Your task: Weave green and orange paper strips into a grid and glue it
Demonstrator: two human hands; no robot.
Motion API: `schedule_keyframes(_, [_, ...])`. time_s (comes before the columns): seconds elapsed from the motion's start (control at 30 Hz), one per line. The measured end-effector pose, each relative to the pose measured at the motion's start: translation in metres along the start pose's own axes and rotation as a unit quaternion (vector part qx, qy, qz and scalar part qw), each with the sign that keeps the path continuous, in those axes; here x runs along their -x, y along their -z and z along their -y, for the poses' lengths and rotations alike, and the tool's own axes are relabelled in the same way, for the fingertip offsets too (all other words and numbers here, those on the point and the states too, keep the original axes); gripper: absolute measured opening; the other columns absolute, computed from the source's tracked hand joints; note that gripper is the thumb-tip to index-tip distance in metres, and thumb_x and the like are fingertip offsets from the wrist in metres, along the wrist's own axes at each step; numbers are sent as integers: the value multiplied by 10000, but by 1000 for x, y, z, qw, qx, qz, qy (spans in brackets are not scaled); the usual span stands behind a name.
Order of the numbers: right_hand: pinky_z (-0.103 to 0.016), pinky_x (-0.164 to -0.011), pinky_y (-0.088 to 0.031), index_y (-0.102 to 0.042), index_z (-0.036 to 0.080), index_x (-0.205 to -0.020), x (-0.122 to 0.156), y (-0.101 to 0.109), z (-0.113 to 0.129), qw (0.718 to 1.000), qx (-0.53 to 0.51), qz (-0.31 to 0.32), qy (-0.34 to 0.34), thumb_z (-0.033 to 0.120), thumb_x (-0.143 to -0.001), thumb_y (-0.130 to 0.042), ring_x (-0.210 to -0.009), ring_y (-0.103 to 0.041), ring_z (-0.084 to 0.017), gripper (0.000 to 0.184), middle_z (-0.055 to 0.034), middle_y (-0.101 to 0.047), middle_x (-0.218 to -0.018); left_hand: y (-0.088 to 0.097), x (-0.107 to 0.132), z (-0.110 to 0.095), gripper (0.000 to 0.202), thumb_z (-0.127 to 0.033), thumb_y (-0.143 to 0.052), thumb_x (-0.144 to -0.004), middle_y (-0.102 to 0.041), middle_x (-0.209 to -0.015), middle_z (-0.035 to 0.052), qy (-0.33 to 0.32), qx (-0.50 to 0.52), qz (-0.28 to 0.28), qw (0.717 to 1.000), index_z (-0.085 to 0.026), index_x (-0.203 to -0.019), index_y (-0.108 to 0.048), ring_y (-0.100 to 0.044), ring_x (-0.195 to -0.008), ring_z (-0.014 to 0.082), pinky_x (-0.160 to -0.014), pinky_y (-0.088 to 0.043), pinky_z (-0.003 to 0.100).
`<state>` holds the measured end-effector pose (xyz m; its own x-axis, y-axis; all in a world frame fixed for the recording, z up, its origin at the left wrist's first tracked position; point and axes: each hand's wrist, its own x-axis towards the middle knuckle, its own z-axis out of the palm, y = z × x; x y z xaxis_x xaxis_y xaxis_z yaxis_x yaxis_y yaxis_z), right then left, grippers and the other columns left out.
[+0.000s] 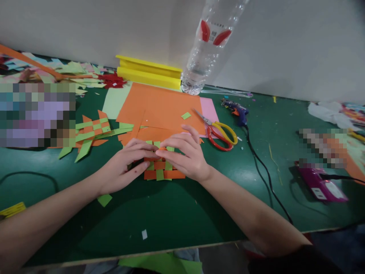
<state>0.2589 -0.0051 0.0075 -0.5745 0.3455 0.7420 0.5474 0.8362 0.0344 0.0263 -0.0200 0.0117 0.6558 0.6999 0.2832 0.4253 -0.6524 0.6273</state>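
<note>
Green table, set against a pale grey wall. At the back: one clear plastic bottle, label with red marks; to its left, one folded yellow piece. Back left: paper scraps, heaped, mixed colours; red shreds beside them. Right of centre: one pair of scissors, one red handle, one yellow; near it, one dark blue glue gun, black cord trailing frontward. Far right: one magenta power strip; behind, crumpled white plastic.

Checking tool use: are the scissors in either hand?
No, the scissors lie apart from both the left hand and the right hand.
</note>
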Motion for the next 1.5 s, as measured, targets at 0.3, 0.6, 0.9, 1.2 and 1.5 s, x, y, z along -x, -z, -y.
schedule_keyframes(0.3, [-364,-867,-401,-681,219,-985,1,-4,-12,995,-20,42,-87,230,-928,-550,-803,-620,-144,143,-4,-716,-860,1,7,-6,302,-375,-458,-959,-695,-1147,50,127,26,-45,991,-237,-1082,-697,-627,-1115,219,-972,-509,332])
schedule_keyframes(0.6, [-497,-1163,-241,-625,190,-1192,1,-1,-11,952,-175,247,-51,415,-929,-537,-1264,-546,-219,357,-105,-636,-1305,3,8,-9,326,-362,-427,-960,-715,-992,42,140,15,-49,989,-224,-962,-722,-678,-884,174,-811,-550,291])
schedule_keyframes(0.9, [-479,-1223,-114,-570,185,-1303,-5,9,-12,896,-268,351,-45,621,-739,-700,-1469,-297,-244,725,-115,-481,-1487,6,7,-11,310,-340,-445,-948,-725,-1006,33,132,16,-41,990,-232,-934,-735,-683,-927,180,-824,-552,291])
schedule_keyframes(1.2, [-527,-1219,30,-518,147,-1364,-4,5,-1,910,-189,365,-56,683,-819,-562,-1475,-279,-258,765,-136,-481,-1484,8,9,-2,266,-313,-480,-932,-706,-1010,31,95,-15,-81,992,-252,-950,-738,-655,-1017,193,-871,-540,283])
schedule_keyframes(1.5, [-559,-1208,79,-494,117,-1380,-4,1,13,925,-108,358,-65,727,-828,-494,-1462,-298,-287,823,-163,-441,-1507,9,8,-5,276,-304,-467,-938,-700,-1031,58,92,-21,-91,991,-218,-951,-729,-656,-1005,189,-890,-541,302])
